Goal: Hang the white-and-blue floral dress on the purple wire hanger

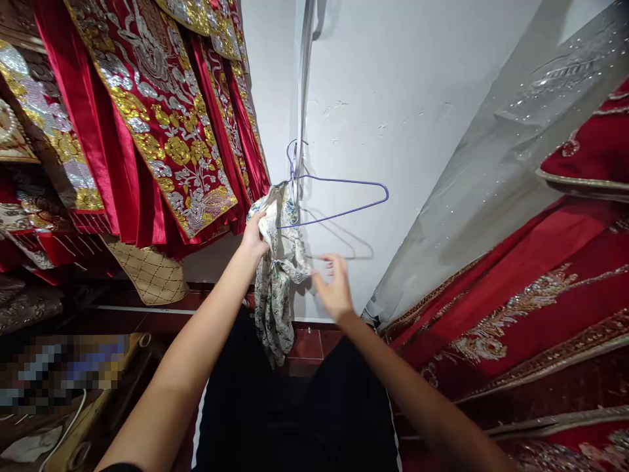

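Note:
A purple wire hanger hangs by its hook against the white wall. A pale patterned garment is draped over the hanger's left end and falls toward the floor. My left hand is closed on the upper part of that garment, just below the hanger. My right hand is beside the cloth on its right, fingers spread and slightly blurred, holding nothing.
Red robes with gold and silver embroidery hang at the upper left. More red embroidered cloth under clear plastic fills the right. A quilted beige piece hangs low at the left. Red floor tiles lie below.

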The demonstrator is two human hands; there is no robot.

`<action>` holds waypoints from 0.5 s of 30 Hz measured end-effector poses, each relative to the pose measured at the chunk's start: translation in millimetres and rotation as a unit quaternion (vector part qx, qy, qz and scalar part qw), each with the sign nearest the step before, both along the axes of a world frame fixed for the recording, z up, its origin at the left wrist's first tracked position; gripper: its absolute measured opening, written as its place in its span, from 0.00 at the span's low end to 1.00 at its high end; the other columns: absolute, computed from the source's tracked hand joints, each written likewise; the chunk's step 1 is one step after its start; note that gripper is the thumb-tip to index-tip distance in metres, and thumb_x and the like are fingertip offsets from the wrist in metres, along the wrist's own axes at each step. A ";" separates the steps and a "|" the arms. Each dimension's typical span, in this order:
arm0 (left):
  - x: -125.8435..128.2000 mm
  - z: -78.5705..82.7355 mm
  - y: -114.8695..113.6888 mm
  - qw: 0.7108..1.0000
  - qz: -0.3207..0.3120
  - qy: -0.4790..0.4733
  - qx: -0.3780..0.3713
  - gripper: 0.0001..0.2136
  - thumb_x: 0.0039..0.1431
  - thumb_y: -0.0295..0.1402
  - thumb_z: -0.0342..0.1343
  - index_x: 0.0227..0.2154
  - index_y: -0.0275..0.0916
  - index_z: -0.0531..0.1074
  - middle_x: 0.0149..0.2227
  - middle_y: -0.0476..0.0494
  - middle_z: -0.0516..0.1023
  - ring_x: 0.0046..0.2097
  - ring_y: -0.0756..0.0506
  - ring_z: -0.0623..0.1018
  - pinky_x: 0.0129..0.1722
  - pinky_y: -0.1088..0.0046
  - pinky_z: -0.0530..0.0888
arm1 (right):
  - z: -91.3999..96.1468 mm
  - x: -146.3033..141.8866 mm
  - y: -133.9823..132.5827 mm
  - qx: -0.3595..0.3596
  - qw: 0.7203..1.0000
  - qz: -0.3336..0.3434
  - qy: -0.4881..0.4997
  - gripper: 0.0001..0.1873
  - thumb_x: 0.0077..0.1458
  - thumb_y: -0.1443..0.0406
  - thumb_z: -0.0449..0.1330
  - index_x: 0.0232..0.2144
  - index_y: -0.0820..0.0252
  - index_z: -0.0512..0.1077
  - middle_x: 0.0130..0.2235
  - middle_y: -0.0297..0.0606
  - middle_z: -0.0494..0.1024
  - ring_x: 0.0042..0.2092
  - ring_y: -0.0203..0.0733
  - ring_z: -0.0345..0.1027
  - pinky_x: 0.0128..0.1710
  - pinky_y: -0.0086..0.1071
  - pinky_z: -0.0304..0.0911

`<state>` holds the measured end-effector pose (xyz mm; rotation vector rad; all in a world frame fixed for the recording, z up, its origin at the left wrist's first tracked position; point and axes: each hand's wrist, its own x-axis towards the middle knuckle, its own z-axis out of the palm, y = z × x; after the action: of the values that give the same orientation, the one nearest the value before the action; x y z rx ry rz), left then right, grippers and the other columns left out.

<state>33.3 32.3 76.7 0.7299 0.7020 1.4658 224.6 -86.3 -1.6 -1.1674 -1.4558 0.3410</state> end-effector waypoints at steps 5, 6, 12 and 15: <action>20.1 4.4 -1.6 0.987 0.011 -0.156 -0.035 0.08 0.56 0.35 0.53 0.35 0.36 0.71 0.26 0.45 0.78 0.28 0.45 0.79 0.33 0.69 0.76 | 18.4 -95.1 -72.7 0.082 0.962 0.236 -0.111 0.17 0.56 0.68 0.57 0.49 0.53 0.69 0.50 0.43 0.70 0.54 0.48 0.64 0.55 0.42 0.63; 20.8 4.0 -1.5 0.985 0.019 -0.165 -0.039 0.08 0.57 0.35 0.52 0.34 0.36 0.71 0.26 0.45 0.78 0.28 0.46 0.79 0.34 0.70 0.76 | 19.3 -103.2 -80.0 0.082 0.962 0.235 -0.115 0.16 0.56 0.69 0.57 0.48 0.54 0.70 0.49 0.43 0.71 0.52 0.48 0.65 0.54 0.42 0.63; 13.1 -5.5 6.4 0.976 0.063 -0.186 -0.094 0.07 0.56 0.32 0.51 0.32 0.35 0.72 0.23 0.46 0.76 0.26 0.46 0.78 0.36 0.71 0.76 | 12.1 -107.4 -88.7 0.082 0.949 0.253 -0.171 0.14 0.57 0.70 0.56 0.46 0.57 0.70 0.46 0.42 0.73 0.48 0.47 0.64 0.50 0.41 0.64; 11.4 -11.7 10.4 0.976 0.065 -0.189 -0.089 0.07 0.56 0.32 0.51 0.32 0.35 0.73 0.22 0.47 0.75 0.24 0.47 0.77 0.34 0.71 0.75 | 11.1 -105.9 -85.7 0.063 0.955 0.220 -0.186 0.19 0.56 0.70 0.56 0.51 0.58 0.68 0.49 0.44 0.71 0.49 0.48 0.63 0.51 0.43 0.63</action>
<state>44.8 42.7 65.0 0.2574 0.5841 1.5801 118.6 -172.0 9.6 -0.8216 -2.0461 0.3366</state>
